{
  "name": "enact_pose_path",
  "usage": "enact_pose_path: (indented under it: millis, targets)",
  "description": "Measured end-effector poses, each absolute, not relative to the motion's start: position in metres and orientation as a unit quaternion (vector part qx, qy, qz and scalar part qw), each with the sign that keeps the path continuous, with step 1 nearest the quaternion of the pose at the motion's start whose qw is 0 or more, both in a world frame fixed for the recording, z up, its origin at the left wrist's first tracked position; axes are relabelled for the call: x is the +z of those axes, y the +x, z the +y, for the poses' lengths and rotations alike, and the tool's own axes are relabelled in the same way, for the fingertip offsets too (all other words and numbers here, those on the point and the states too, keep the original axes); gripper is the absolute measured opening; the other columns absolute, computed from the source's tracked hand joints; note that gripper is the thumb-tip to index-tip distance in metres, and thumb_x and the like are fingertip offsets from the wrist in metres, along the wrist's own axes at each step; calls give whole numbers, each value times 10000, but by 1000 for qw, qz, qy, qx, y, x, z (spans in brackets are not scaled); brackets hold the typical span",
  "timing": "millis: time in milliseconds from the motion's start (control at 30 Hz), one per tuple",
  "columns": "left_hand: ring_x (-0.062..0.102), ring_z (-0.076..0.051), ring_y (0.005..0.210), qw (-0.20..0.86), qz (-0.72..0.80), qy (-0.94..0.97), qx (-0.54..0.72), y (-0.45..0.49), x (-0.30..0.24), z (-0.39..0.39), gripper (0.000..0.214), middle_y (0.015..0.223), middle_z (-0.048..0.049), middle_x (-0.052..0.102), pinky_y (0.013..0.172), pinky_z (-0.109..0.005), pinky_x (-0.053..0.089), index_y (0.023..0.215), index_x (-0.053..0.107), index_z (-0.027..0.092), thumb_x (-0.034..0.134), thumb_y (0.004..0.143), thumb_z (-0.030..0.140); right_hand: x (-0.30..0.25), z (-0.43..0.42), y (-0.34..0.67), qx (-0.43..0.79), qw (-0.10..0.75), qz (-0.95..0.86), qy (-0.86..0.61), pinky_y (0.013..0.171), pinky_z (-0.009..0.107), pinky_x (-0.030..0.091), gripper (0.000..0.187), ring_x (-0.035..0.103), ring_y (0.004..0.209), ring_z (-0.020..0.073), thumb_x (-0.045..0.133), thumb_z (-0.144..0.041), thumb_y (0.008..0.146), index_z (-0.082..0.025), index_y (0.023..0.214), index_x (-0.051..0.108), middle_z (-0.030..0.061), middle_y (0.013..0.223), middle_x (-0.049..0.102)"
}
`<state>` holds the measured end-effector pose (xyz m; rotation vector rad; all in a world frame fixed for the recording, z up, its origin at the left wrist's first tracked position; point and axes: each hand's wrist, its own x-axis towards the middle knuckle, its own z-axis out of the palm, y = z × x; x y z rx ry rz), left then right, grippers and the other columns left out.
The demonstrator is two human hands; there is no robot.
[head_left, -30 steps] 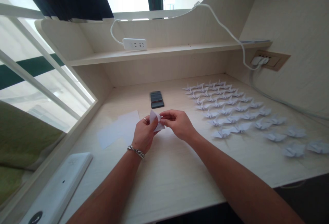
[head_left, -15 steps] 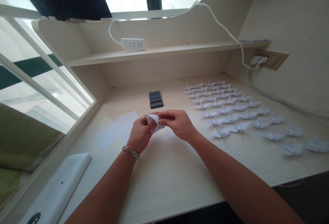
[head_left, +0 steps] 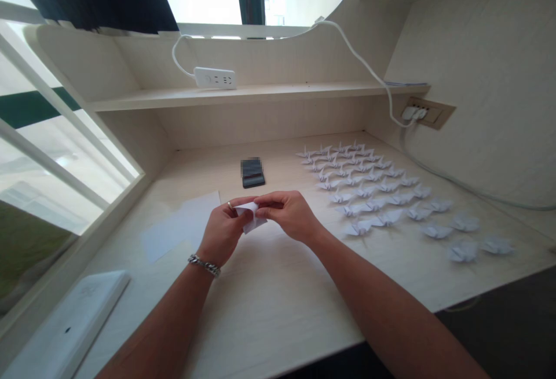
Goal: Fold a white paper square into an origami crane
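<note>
Pinching a small piece of folded paper (head_left: 252, 226) at the centre of the frame, a person's left hand (head_left: 220, 231) holds it between thumb and fingers, while the right hand (head_left: 292, 215), its thumb and fingertips drawn close together, grips the paper's right edge. A ring (head_left: 230, 206) and a chain bracelet (head_left: 204, 265) mark the left hand and wrist. The paper is held above a pale desk (head_left: 269, 303); its creases are partly hidden by the fingers, but it appears to be only partway folded, with no neck or spread wings to be seen. Just beyond the hands lies a dark phone (head_left: 253, 179), its upper part blurred out. Flat white sheets (head_left: 180, 225) overlap at centre left, unfolded and apparently untouched. Across the right of the frame, folded paper birds (head_left: 374, 205) stand in close rows, evidently the finished share of the work, with a looser handful trailing toward the desk's front edge at far right. By that measure much is done, with the piece in hand and the flat sheets left. A white case (head_left: 72, 324) rests at lower left. Farther out, a white power strip (head_left: 215, 78) stands on the shelf (head_left: 278, 97) at upper left of centre, and a white cable (head_left: 362, 60) droops to a wall socket (head_left: 431, 113) at upper right.
</note>
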<state>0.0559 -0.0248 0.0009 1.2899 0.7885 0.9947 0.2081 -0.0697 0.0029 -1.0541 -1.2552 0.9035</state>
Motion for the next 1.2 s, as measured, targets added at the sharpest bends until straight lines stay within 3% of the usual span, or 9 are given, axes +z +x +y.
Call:
enact_pose_path:
  millis: [233, 533, 833, 1200]
  targets:
    - [653, -178, 677, 560, 363, 609, 430, 54, 0, -19, 334, 825, -82, 749, 598, -250, 497, 913, 756, 140, 789, 610, 276, 0, -66, 208, 406, 599, -526, -447, 779, 331, 551, 229, 699, 764, 184, 777, -230, 630, -189, 855, 761, 37, 801, 752]
    - [657, -186, 690, 487, 387, 655, 430, 58, 8, -30, 279, 830, -86, 757, 593, -253, 497, 906, 764, 138, 726, 678, 295, -2, -66, 207, 412, 606, -508, -452, 726, 326, 551, 248, 686, 727, 181, 786, -219, 603, -157, 840, 753, 54, 791, 748]
    - [661, -184, 744, 499, 381, 650, 429, 58, 9, -33, 328, 837, -82, 754, 651, -251, 503, 970, 753, 113, 721, 689, 280, -4, -66, 206, 385, 613, -500, -475, 765, 353, 553, 241, 700, 784, 220, 784, -245, 623, -148, 843, 769, 88, 844, 761]
    - [658, -145, 679, 594, 379, 556, 440, 62, 8, -36, 424, 734, -42, 727, 652, -256, 531, 1048, 700, 93, 730, 630, 154, -7, -63, 206, 355, 625, -472, -510, 685, 320, 549, 170, 690, 694, 203, 752, -219, 638, -152, 792, 773, 69, 750, 754]
